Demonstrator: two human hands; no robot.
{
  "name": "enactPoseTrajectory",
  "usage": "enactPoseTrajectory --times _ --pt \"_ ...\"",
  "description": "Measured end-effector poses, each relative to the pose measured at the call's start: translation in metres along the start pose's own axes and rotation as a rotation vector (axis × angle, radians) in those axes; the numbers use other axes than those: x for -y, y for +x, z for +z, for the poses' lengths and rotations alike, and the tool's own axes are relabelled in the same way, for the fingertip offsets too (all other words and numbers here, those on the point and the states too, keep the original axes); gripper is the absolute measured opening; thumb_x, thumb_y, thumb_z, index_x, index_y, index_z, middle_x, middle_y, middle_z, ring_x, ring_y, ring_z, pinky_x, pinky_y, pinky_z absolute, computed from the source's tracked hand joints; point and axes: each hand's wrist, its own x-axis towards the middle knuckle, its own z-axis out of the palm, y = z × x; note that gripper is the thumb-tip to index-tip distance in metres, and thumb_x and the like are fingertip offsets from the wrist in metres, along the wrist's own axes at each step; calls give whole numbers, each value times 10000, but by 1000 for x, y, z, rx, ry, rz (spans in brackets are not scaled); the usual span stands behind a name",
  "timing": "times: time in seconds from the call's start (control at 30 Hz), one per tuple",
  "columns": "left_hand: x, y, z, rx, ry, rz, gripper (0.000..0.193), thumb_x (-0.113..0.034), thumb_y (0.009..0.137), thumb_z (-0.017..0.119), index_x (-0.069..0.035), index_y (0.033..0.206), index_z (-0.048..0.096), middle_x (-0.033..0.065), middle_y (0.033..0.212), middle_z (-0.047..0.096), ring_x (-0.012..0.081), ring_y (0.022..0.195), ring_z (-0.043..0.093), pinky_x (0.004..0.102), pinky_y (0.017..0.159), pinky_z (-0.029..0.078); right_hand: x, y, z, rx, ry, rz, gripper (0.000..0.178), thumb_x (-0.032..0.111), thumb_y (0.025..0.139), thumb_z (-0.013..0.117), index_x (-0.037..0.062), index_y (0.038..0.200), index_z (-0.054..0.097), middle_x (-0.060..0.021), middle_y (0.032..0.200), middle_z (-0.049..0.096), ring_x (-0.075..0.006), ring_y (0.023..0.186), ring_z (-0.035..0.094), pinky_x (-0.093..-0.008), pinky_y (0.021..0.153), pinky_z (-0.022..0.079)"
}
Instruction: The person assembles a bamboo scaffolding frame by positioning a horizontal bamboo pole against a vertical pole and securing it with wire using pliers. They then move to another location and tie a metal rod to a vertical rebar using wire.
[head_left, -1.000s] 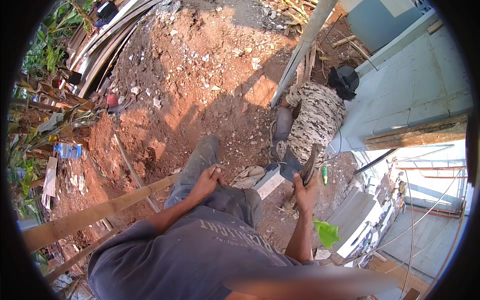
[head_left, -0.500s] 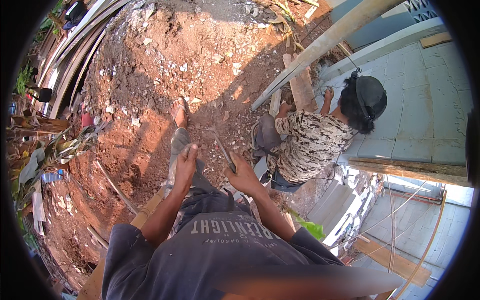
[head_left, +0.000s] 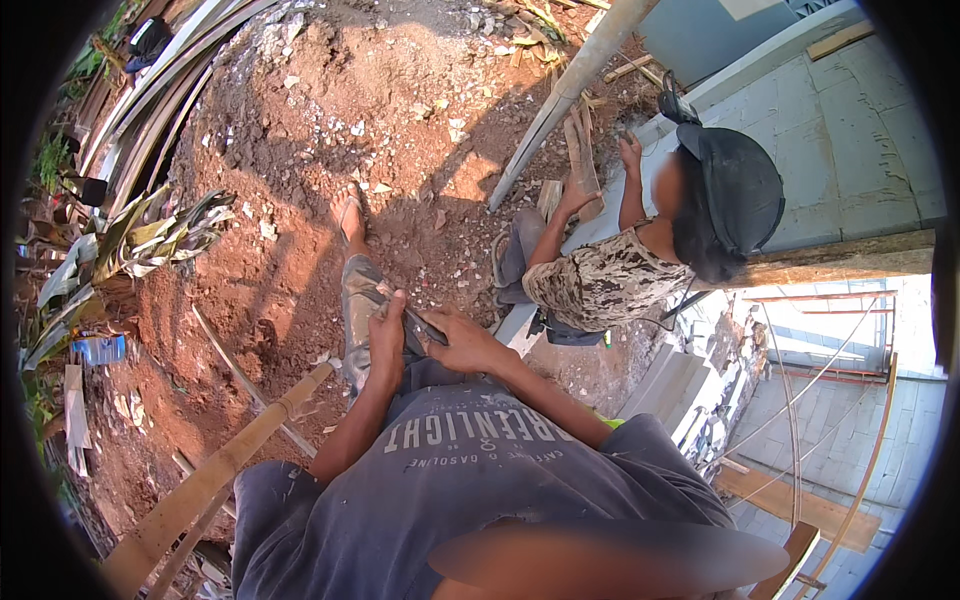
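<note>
My right hand (head_left: 458,342) is wrapped round the dark handle of a slim hand tool (head_left: 422,326), perhaps a hammer. Its metal shaft points up and left, toward my left hand (head_left: 388,335). That hand is closed with the thumb uppermost, right beside the tool in front of my waist. Whatever its fingers hold, if anything, is hidden, and I cannot tell whether it touches the shaft. Beyond my hands, one sandalled foot (head_left: 350,215) stands on reddish soil (head_left: 300,150).
At right a co-worker (head_left: 610,280) in a camouflage shirt and dark cap crouches, one hand at a wooden board (head_left: 581,150). A slanting pole (head_left: 560,100) rises beside a grey block wall (head_left: 830,140). Bamboo (head_left: 230,450) lies at left, with long planks (head_left: 150,110) farther off.
My hands have come closer together, the right one moving left and the tool tilting toward the left hand. The co-worker has shifted, and the board by their hand is raised.
</note>
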Motion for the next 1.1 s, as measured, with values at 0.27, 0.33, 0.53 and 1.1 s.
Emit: enactPoseTrajectory --times 0.27,0.33,0.53,1.1 --pt "23 -18 -2 -129 -144 5 462 -424 961 466 -10 813 607 -3 692 483 111 625 423 297 575 365 -9 -21 7 119 97 3 551 300 837 630 26 1301 516 -219 1191 573 -343 1126 556 -401 980 421" --pt "34 -3 -6 -210 -224 7 458 -427 972 417 -36 826 606 -13 648 446 110 569 399 286 540 364 -2 -15 -2 125 108 6 513 311 853 615 27 1274 542 -171 1082 643 -315 1039 609 -393 905 466" --pt "27 20 -34 -258 -437 -235 373 -423 969 416 -122 786 539 -27 592 437 110 515 425 296 506 388 1 10 -27 62 63 31 447 264 904 613 48 1288 541 -156 1125 629 -235 924 654 -364 807 511" --pt "90 3 -88 -307 -710 -487 418 -421 986 317 -79 827 497 -32 539 348 121 432 318 279 392 290 -58 -21 37 106 -196 92 475 322 849 599 54 1240 577 -199 1081 651 -363 1025 613 -424 896 467"
